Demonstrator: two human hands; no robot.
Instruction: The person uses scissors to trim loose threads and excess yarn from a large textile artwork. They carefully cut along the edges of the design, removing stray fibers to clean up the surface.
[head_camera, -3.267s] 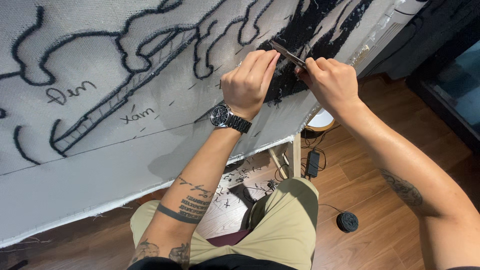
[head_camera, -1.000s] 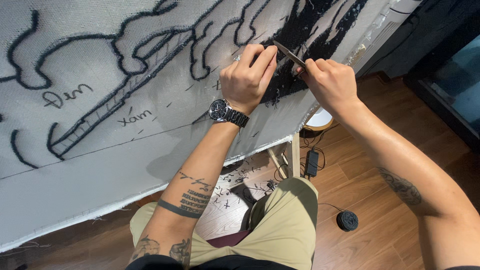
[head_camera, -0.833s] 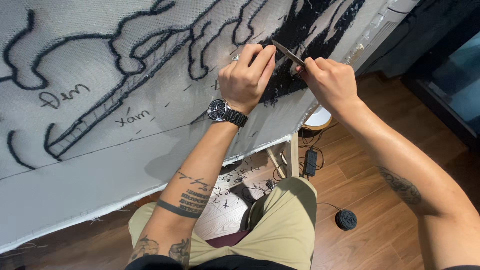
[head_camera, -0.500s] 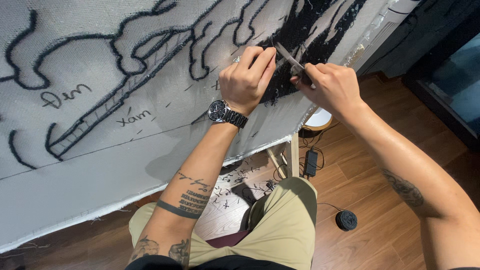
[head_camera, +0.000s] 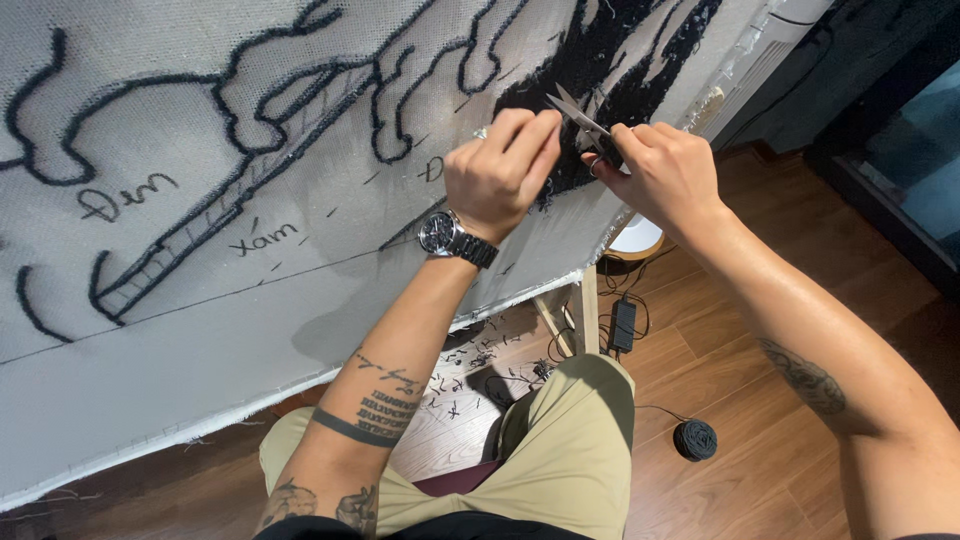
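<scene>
A large grey-white tufting cloth (head_camera: 200, 330) stretched on a frame fills the left and top, with black yarn outlines and a dense black tufted patch (head_camera: 590, 60) at the upper right. My left hand (head_camera: 500, 170), with a wristwatch, is closed and pinches at the yarn beside that patch. My right hand (head_camera: 655, 170) holds small metal scissors (head_camera: 575, 112), whose blades point up-left against the black patch, just above my left fingers.
A wooden frame leg (head_camera: 585, 310) stands under the cloth's lower edge. Black yarn snippets (head_camera: 465, 365) litter the wood floor. A dark yarn ball (head_camera: 694, 439) lies to the right of my knee, a black power adapter (head_camera: 622, 325) with cable behind it.
Both hands have stayed at the black patch; the scissors have shifted slightly against the yarn, and my right hand has edged a little.
</scene>
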